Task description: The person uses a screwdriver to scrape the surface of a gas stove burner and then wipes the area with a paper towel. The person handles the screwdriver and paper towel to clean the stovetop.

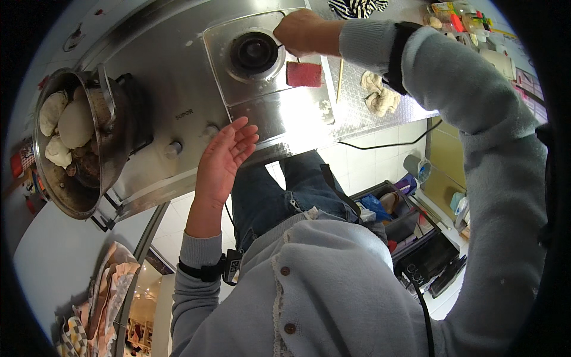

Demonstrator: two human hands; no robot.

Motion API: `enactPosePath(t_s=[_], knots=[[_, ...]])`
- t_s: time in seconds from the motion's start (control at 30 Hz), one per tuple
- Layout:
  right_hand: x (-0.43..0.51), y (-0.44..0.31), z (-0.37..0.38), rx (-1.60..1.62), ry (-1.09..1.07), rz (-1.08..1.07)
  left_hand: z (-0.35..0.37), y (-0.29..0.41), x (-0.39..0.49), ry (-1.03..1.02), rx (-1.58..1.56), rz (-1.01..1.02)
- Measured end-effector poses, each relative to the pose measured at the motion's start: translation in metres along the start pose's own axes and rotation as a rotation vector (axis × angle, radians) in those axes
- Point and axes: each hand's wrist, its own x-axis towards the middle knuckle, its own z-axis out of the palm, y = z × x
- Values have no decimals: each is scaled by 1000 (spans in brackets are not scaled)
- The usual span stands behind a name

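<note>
My right hand [302,33] is at the far right edge of the gas burner [254,52], its fingers curled around a thin dark metal piece [280,45] that is mostly hidden. Just below this hand, a red scouring pad [304,74] lies on the steel burner plate [250,96]. My left hand [225,158] hovers over the stove's front edge, palm up, fingers apart and holding nothing. Closest to it is a control knob [210,132], with a second knob [173,150] farther left.
A large steel pot [103,178] with pale rounded food [76,122] stands on the left burner. Right of the stove are a thin wooden stick [340,82], a crumpled beige cloth [381,96] and a striped cloth [357,8]. A black cable [388,146] hangs below the counter.
</note>
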Motion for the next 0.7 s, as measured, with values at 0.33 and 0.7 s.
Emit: enactPosePath(t_s=[0.33,0.7], knots=[[10,18,19,1158,-138,502,5,1,3,4,13,-12],[-17,18,9,369,84,176,8,1,0,13,36,-1]])
